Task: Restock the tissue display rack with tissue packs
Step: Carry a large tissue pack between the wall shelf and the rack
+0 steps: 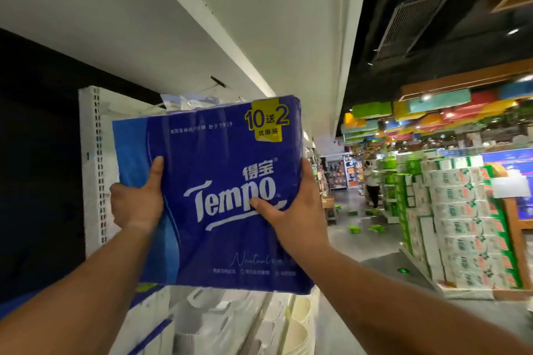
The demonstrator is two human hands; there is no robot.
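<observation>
Supermarket aisles are stretching away beyond the right hand, where a stacked display of green-and-white tissue packs (pixel 461 225) is standing and a few green packs (pixel 366 228) are lying on the floor. Both hands are lifting a blue Tempo tissue pack (pixel 219 193) high, up against the white perforated rack upright (pixel 96 167), which is rising just beyond the left hand. The left hand (pixel 137 202) is gripping the pack's left side, thumb lying up its front and fingers wrapping behind, out of sight. The right hand (pixel 294 210) is clasping the right edge, thumb pressing across the printed logo, its fingers also hidden behind the pack. Below both forearms, white-wrapped packs (pixel 219 323) are already sitting in the rack.

Judging by the height, the pack is heading for an upper level, on top of the stock below. Doing this well probably means keeping the pack level, sliding it back squarely until it seats, and only loosening the grip once its weight is resting. The soft plastic wrap could slip or snag on the upright, so an even squeeze from both sides seems wise.
</observation>
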